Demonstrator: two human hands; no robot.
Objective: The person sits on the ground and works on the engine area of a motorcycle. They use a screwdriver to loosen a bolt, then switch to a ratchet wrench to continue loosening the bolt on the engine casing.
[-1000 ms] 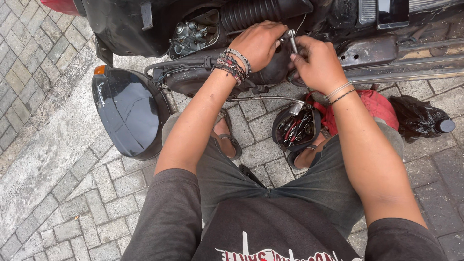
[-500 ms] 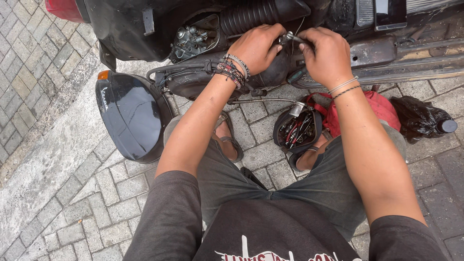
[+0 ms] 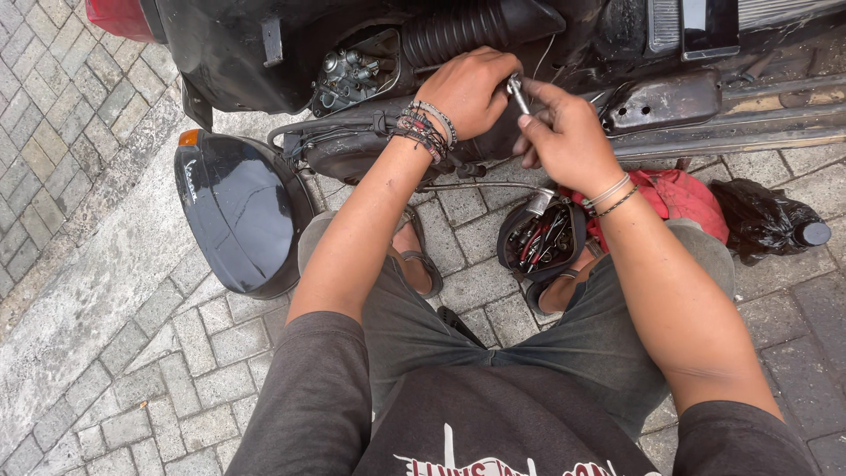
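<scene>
Two hands: both were raised against the open side of a black scooter [image 3: 229, 53], close together, fingertips nearly meeting.
Left hand [image 3: 467, 88]: fingers were curled shut around the lower end of a small metal tool [image 3: 517, 92]; beaded bracelets [image 3: 425, 130] sat on its wrist.
Right hand [image 3: 568, 141]: thumb and fingers were pinched on the same tool from the other side; thin bands circled its wrist.
Tool: a short silvery shaft stood up between the two hands, its tip hidden behind the fingers.
Above the left hand: a ribbed black hose [image 3: 458, 31], with a small engine part [image 3: 352, 70] beside it.
Below the right hand: an open pouch of tools [image 3: 539, 240] lay on the paving, a red cloth [image 3: 679, 196] and a black bag [image 3: 758, 220] just past the forearm.
Left of the left forearm: a detached black side panel [image 3: 233, 216] lay on the paving [image 3: 106, 353].
</scene>
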